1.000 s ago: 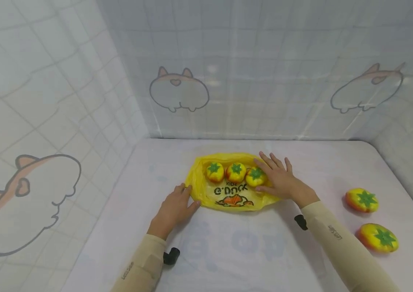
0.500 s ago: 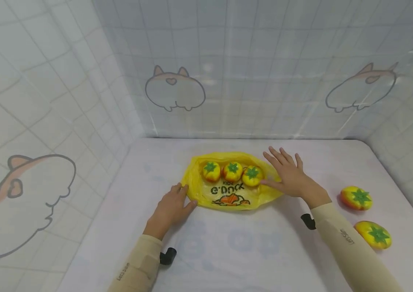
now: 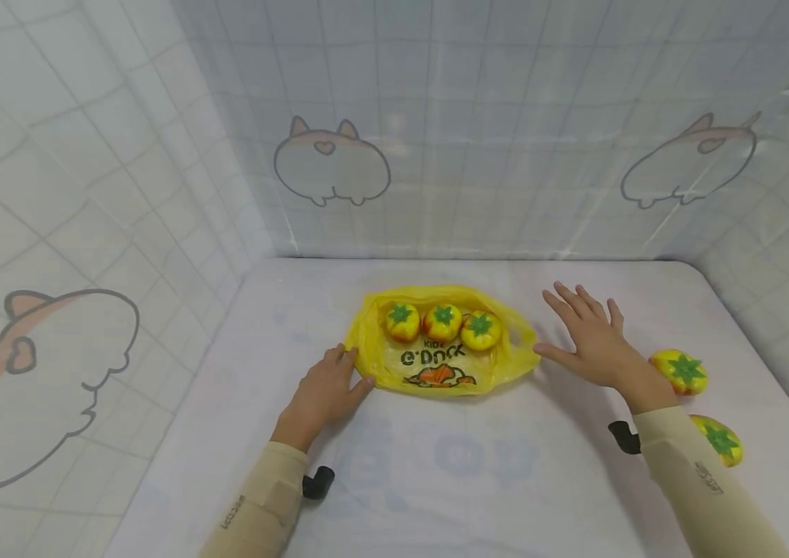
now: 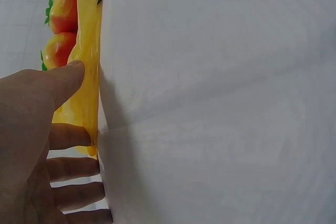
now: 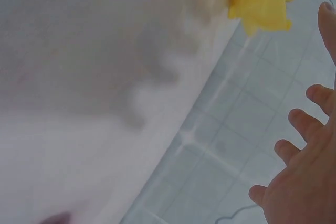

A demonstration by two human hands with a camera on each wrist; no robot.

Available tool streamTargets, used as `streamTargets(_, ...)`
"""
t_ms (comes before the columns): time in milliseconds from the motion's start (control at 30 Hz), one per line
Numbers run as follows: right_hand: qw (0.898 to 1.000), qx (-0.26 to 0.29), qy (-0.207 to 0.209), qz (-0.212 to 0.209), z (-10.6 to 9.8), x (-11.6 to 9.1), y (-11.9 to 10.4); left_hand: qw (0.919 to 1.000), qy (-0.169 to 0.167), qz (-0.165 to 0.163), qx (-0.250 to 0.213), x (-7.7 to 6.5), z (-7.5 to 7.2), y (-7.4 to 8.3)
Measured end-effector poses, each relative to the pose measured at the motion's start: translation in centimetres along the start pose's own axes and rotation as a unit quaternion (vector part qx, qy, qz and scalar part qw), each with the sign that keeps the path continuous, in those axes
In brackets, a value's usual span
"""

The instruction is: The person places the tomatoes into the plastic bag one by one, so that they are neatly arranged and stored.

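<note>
Yellow bag [image 3: 394,373], mid-table [image 3: 436,504], with three persimmon-like fruits [image 3: 442,322] within its outline.
Probably light, limp, slippery; best taken by its right handle loop [image 3: 521,364]. My left hand [image 3: 325,391] touches its left edge, unclenched; my right hand [image 3: 595,342] spreads wide, holding nothing. Far table edge near; more room on my side.

Bare hands [image 3: 325,394], beige sleeves [image 3: 258,496], dark lettering [image 3: 709,477], black attachments [image 3: 318,482], possibly cameras

Pale gridded sheets [image 3: 478,132] printed with cartoon animals [image 3: 333,172] border a white tabletop [image 3: 464,508].
</note>
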State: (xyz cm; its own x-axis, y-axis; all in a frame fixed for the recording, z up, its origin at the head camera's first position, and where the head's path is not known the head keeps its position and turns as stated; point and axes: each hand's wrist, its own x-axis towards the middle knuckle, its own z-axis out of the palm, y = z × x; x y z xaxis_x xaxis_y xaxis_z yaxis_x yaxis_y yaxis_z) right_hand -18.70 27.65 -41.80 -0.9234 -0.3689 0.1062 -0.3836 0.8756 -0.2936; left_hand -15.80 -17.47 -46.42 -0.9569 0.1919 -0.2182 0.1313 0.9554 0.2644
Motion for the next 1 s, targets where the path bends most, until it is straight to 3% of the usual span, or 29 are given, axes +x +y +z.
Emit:
streamTargets(300,0.999,-0.009,0.023,0.023,-1.4,-1.1,0.6,1.0,0.0,-0.002,0.002,0.2,-0.1,-0.1)
streamTargets(500,0.998,-0.017,0.028,0.062,-1.8,-2.5,1.3,1.0,-0.002,0.0,0.004,0.2,-0.1,-0.1)
streamTargets(1000,0.986,0.015,0.017,0.165,-3.9,-6.7,6.2,0.9999,-0.005,-0.006,0.007,0.1,-0.4,0.1)
